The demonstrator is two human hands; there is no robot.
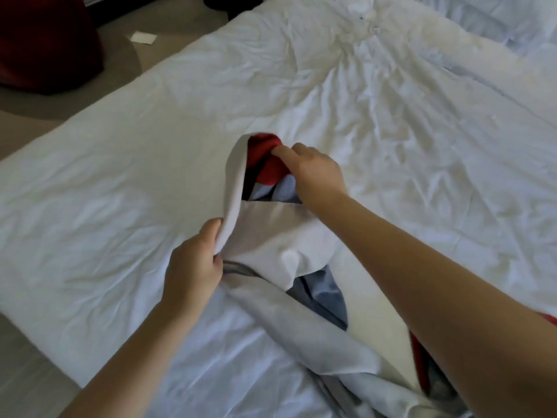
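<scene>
Sheet of white colour, much wrinkled, is spread over the bed, and most of the view is filled by it. A second heap of pale bedding is seen at the far right corner. Beige floor is shown along the left side. A dark red object stands on it at the far left, and a small white paper lies beside this object, near the bed.

A white cloth is held over the near middle of the bed. Its edge is pinched by the left hand between the thumb and the curled fingers, and it is lifted so that an opening is formed. A red fabric is seen inside this opening and is gripped by the curled fingers of the right hand. A blue fabric is seen below the red one and again under the lower border of the white cloth. It cannot be told whether these are parts of one piece. The rest of the cloth trails to the near right, under the right forearm.

The left edge of the bed runs slantwise from the far middle to the near left. A wide band of bare sheet lies between this edge and the left hand. Open sheet is also seen beyond the hands and to their right.
</scene>
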